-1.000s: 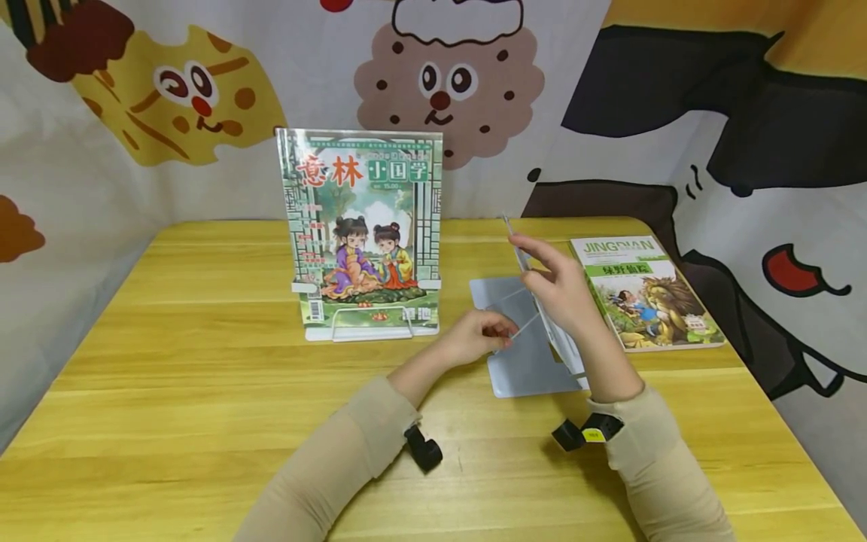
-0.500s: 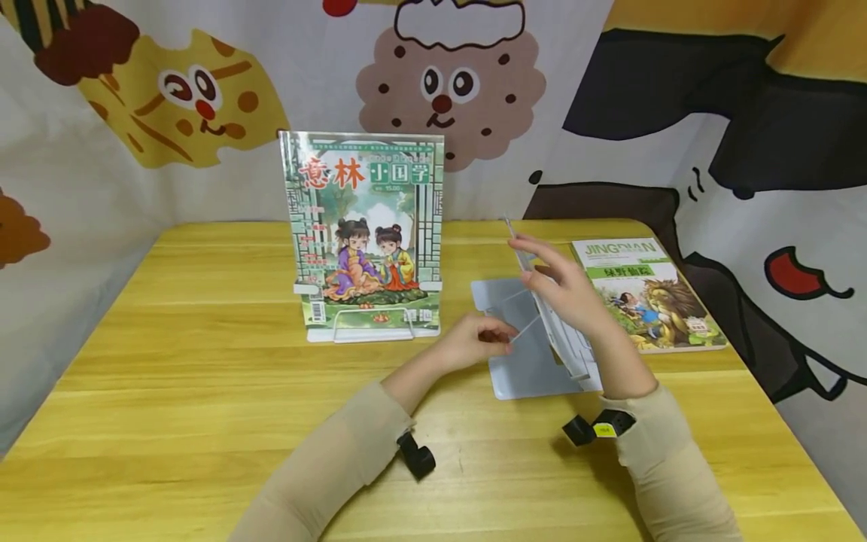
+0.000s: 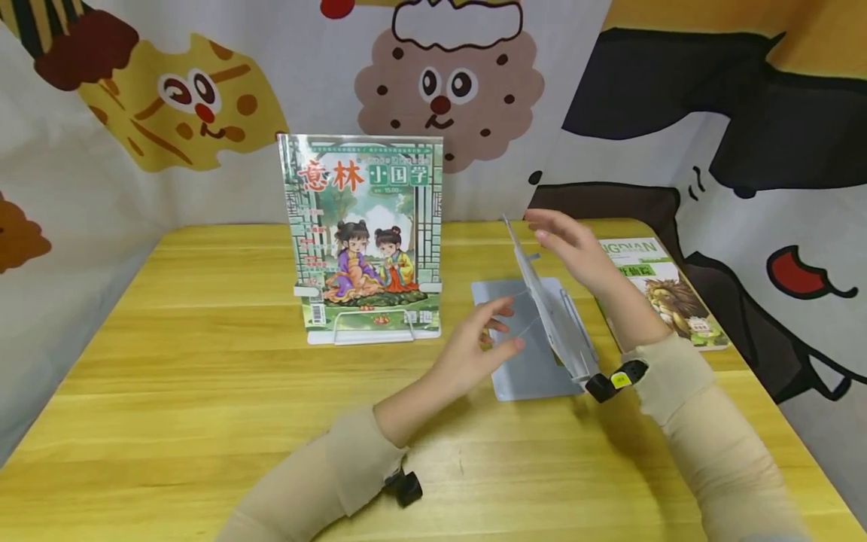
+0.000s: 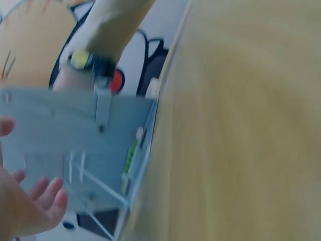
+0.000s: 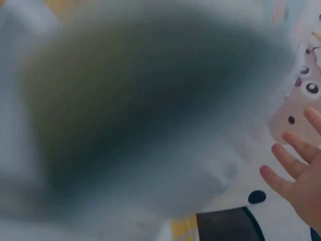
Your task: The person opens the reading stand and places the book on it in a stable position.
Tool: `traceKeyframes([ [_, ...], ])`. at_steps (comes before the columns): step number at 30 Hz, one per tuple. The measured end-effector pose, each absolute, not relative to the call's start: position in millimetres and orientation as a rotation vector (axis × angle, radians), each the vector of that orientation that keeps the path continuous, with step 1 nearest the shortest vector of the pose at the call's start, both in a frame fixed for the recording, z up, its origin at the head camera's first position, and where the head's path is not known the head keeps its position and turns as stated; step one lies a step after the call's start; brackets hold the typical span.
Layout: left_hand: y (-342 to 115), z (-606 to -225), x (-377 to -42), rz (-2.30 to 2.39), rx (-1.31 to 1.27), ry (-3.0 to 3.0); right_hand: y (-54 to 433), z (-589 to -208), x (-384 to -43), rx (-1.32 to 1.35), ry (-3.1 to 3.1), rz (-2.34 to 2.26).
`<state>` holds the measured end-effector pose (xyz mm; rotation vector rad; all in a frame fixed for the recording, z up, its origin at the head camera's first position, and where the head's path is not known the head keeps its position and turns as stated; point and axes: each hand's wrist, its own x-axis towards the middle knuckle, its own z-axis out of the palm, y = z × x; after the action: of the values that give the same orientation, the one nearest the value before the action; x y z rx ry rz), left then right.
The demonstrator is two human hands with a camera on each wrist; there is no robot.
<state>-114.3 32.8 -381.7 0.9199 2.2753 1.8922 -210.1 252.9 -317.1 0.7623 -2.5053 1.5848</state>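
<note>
A grey book stand (image 3: 557, 331) stands right of the middle of the table, its back panel raised and leaning over a flat base (image 3: 511, 376). Thin wire supports (image 3: 531, 325) run from the panel toward the base. My left hand (image 3: 477, 342) is beside these wires, fingers spread and loosely bent, holding nothing. Just right of the panel's top, my right hand (image 3: 572, 245) is apart from it with fingers extended. In the left wrist view the left hand (image 4: 30, 206) shows in front of the panel (image 4: 55, 113). A blurred surface fills much of the right wrist view, beside the right hand (image 5: 303, 186).
A green magazine (image 3: 369, 226) stands upright on a white stand (image 3: 372, 336) at centre left. Behind the right forearm lies a book with a lion cover (image 3: 667, 301), partly hidden. A printed cartoon curtain (image 3: 311, 60) hangs behind the wooden table (image 3: 203, 376).
My right hand has let go of the stand's panel and moved right, away from it. The left hand has released the wire and spread its fingers. The panel stays raised.
</note>
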Motion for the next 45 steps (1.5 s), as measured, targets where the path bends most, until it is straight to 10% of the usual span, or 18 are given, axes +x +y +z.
traceKeyframes([
  [17, 62, -370, -69, 2.023, 0.995, 2.253, 237, -312, -227, 1.034, -2.699, 1.522],
  [45, 41, -363, -113, 1.652, 1.11, 2.392, 267, -311, -224, 0.675, -2.726, 1.364],
])
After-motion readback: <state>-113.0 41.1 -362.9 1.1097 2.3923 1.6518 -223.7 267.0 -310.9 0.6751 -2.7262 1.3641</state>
